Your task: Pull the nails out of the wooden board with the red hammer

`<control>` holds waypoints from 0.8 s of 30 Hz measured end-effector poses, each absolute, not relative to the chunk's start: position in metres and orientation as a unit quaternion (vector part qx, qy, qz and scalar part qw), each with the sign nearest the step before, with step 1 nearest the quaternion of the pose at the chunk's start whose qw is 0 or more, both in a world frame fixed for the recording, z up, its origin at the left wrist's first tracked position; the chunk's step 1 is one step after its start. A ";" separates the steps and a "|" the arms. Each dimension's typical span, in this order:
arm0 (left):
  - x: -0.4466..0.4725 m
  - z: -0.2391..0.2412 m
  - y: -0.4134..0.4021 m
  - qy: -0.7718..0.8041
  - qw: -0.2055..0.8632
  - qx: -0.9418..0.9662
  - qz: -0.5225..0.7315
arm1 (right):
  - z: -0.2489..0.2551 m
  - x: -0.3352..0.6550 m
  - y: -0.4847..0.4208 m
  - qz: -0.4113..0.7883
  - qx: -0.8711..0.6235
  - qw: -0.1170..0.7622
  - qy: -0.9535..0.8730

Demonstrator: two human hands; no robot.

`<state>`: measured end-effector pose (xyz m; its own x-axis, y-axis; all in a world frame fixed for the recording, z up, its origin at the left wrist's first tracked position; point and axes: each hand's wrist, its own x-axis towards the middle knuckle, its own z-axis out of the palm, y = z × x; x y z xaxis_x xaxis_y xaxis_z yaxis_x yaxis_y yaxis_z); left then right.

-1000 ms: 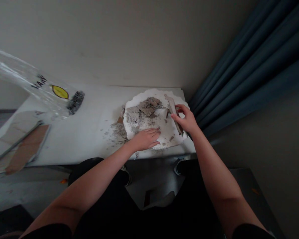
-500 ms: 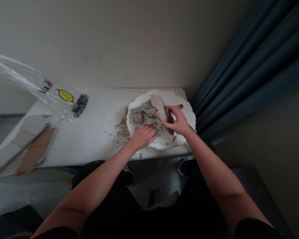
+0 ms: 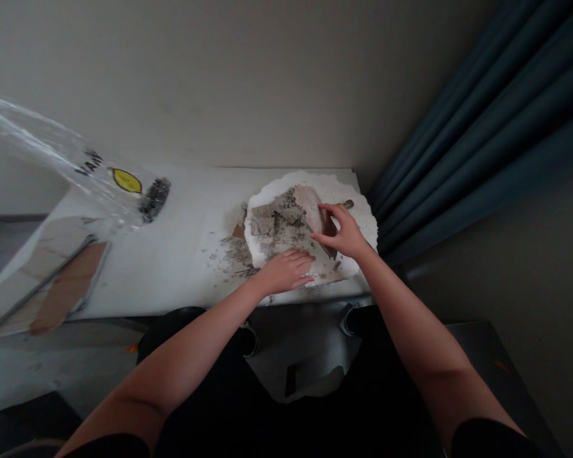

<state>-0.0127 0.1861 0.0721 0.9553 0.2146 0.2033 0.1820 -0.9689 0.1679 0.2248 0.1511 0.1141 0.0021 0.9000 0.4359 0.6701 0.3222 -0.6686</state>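
Observation:
A white sheet with a ragged, scalloped edge point(image 3: 360, 219) lies on the white table, strewn with grey crumbs and dust. Near its front edge, my left hand point(image 3: 286, 272) rests palm down, fingers stretched out over the crumbs. My right hand point(image 3: 341, 234) has its thumb and fingers closed around the side of a brown slab-like piece with a pale speckled top point(image 3: 310, 202); its exact kind is unclear. Broken grey flat chunks point(image 3: 271, 216) lie to the left of this piece. Behind my right fingers a short brown stub point(image 3: 348, 204) sticks out.
Spilled grey debris point(image 3: 238, 251) and a small brown scrap lie left of the sheet. A clear plastic bag with a yellow print point(image 3: 126, 180) sits further left, by brown cardboard point(image 3: 69, 289) and a dark rod point(image 3: 42, 283). A wall stands behind; a blue curtain point(image 3: 453, 133) hangs at right.
My left hand has slid to the right and slightly toward me across the sheet. My right hand keeps its hold on the slab-like piece, almost unmoved.

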 end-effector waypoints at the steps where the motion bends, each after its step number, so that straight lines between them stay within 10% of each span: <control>1: -0.014 0.072 0.190 0.133 0.067 0.982 0.114 | 0.114 0.225 0.151 0.135 -0.565 0.424 -0.695; 9: -0.027 0.087 0.218 0.338 0.051 0.919 0.197 | 0.119 0.224 0.147 0.129 -0.584 0.435 -0.673; 17: 0.039 0.101 0.182 0.250 0.107 0.952 0.143 | 0.130 0.272 0.148 0.117 -0.607 0.611 -0.494; 24: 0.036 0.071 0.159 0.159 0.077 0.980 0.088 | 0.125 0.279 0.138 0.130 -0.613 0.600 -0.497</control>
